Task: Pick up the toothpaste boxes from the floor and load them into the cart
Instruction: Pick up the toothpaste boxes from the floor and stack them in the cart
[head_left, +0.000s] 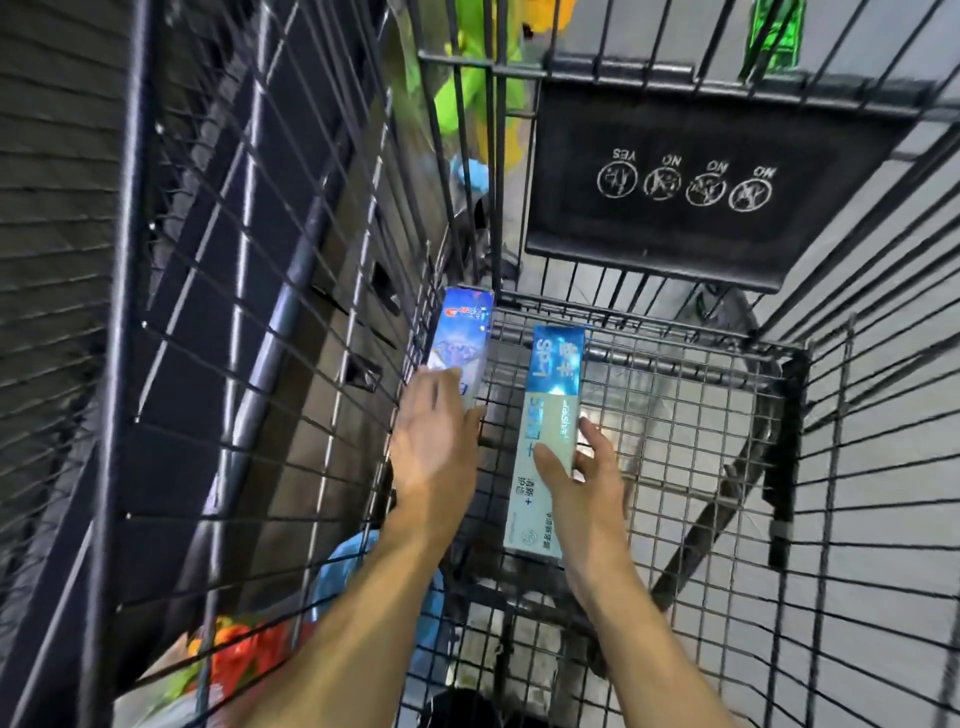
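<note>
Both my arms reach down into a black wire shopping cart. My left hand holds the near end of a blue toothpaste box that lies along the cart's left wall, its far end in the corner. My right hand grips a longer blue and pale green toothpaste box from its right side, thumb across the top face and fingers along the right edge. This box lies lengthwise just over the wire floor of the basket, near the middle.
A black child-seat flap with white pictograms hangs on the cart's far end. Beyond the left wall stand dark panels, and coloured items, red and blue, lie low at the left. Green packaging shows beyond the cart's far corner.
</note>
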